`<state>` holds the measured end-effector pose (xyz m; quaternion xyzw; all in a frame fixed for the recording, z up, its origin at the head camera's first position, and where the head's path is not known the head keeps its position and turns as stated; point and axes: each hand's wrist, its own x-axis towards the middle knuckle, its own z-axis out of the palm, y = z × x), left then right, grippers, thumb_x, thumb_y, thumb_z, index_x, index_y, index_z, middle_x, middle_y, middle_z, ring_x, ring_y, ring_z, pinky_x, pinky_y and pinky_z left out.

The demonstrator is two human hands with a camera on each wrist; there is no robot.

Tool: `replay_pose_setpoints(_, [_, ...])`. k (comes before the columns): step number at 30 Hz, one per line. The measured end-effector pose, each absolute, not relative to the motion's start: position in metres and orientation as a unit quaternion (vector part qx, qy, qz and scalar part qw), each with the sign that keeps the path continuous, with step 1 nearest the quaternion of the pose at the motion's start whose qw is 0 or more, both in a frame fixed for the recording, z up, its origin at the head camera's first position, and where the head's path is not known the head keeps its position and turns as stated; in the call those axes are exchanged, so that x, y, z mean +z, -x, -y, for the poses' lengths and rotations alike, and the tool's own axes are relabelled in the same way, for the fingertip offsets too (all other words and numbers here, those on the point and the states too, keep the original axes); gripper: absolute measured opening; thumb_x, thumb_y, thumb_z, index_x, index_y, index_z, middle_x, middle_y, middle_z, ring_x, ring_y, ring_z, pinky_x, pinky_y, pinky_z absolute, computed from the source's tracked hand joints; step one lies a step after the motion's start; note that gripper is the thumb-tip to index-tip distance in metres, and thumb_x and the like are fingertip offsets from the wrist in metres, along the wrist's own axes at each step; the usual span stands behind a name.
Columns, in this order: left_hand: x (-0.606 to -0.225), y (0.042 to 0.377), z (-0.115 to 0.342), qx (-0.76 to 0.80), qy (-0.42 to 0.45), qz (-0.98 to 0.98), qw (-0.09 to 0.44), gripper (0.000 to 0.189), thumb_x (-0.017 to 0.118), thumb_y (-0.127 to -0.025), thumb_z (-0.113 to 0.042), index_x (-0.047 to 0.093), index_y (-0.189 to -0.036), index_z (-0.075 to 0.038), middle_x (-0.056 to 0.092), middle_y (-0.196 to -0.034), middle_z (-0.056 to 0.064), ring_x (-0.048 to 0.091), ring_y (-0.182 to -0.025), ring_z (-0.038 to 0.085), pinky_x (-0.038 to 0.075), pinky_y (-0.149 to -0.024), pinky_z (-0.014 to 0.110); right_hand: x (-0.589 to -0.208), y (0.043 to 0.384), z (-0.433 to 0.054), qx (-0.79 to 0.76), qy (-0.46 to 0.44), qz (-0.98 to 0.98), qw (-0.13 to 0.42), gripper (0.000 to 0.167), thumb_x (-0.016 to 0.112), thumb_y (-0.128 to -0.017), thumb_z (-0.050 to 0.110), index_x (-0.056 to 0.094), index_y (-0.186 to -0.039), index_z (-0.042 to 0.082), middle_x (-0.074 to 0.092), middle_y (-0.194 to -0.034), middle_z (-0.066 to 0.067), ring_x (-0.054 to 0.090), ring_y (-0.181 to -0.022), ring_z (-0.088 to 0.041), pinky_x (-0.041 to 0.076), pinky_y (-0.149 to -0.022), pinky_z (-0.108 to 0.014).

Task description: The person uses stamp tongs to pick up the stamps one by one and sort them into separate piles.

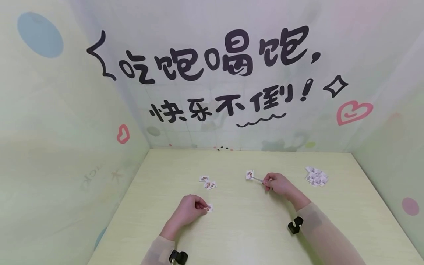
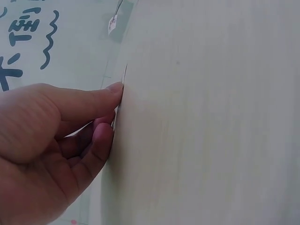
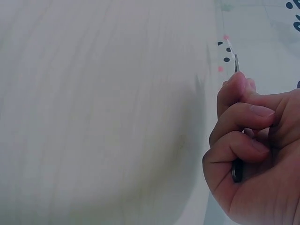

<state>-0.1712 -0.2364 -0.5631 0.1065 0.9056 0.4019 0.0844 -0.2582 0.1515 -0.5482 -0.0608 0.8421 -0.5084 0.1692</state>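
Your left hand (image 1: 190, 210) pinches the near card (image 1: 210, 208) on the table (image 1: 251, 235); your right hand (image 1: 278, 183) grips tweezers (image 1: 258, 179), tips holding the far card (image 1: 250, 175), kinda between those loose cards (image 1: 204, 179) and that messy pile (image 1: 317, 177).

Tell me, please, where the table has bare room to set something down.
The table is bare between left sleeve and right sleeve, and between pile and right wall, but crowded by the cards beyond the left hand.

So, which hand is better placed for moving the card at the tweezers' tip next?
Likely the right hand: it holds the tweezers, whose tip meets that card; the left hand touches another card.
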Motion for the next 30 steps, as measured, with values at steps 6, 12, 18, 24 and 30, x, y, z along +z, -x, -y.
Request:
replay_pose_setpoints(6, [-0.561,0.172,0.237,0.400,-0.100,-0.907,0.085,0.014,0.088,-0.083,-0.002,0.079,-0.091,-0.010,0.067,-0.079,-0.007,0.059,-0.072,0.011,0.052,-0.066,0.025,-0.548,0.262,-0.152,-0.495,0.062,-0.852,0.159,0.014,0.061,-0.108,0.008,0.066,-0.100,-0.002,0.067,-0.083,-0.008,0.044,-0.067,-0.018,0.036,-0.062,-0.030])
replay_pose_setpoints(12, [-0.562,0.172,0.235,0.403,-0.098,-0.907,0.080,0.016,0.089,-0.082,0.000,0.079,-0.090,-0.009,0.067,-0.078,-0.005,0.059,-0.072,0.011,0.051,-0.065,0.025,-0.553,0.268,-0.157,-0.488,0.065,-0.857,0.154,0.015,0.062,-0.108,0.010,0.066,-0.099,0.000,0.067,-0.081,-0.004,0.045,-0.069,-0.018,0.036,-0.064,-0.030])
replay_pose_setpoints(18, [-0.563,0.173,0.235,0.405,-0.090,-0.906,0.082,0.016,0.089,-0.081,0.000,0.079,-0.089,-0.009,0.067,-0.077,-0.006,0.060,-0.072,0.010,0.052,-0.066,0.025,-0.555,0.271,-0.162,-0.485,0.065,-0.859,0.148,0.014,0.062,-0.108,0.011,0.066,-0.099,0.001,0.067,-0.082,-0.006,0.046,-0.070,-0.018,0.037,-0.065,-0.031])
replay_pose_setpoints(24, [-0.562,0.174,0.235,0.399,-0.101,-0.908,0.079,0.016,0.090,-0.080,0.000,0.079,-0.089,-0.008,0.066,-0.077,-0.006,0.060,-0.071,0.011,0.052,-0.066,0.026,-0.555,0.275,-0.167,-0.485,0.064,-0.860,0.143,0.015,0.061,-0.110,0.013,0.066,-0.102,0.002,0.068,-0.086,-0.008,0.046,-0.072,-0.020,0.038,-0.067,-0.032])
replay_pose_setpoints(30, [-0.564,0.173,0.236,0.400,-0.098,-0.908,0.078,0.017,0.090,-0.080,0.000,0.079,-0.089,-0.009,0.066,-0.077,-0.006,0.060,-0.071,0.011,0.052,-0.066,0.026,-0.559,0.279,-0.173,-0.485,0.062,-0.862,0.134,0.015,0.060,-0.111,0.013,0.065,-0.104,0.002,0.069,-0.087,-0.007,0.046,-0.072,-0.020,0.038,-0.066,-0.032])
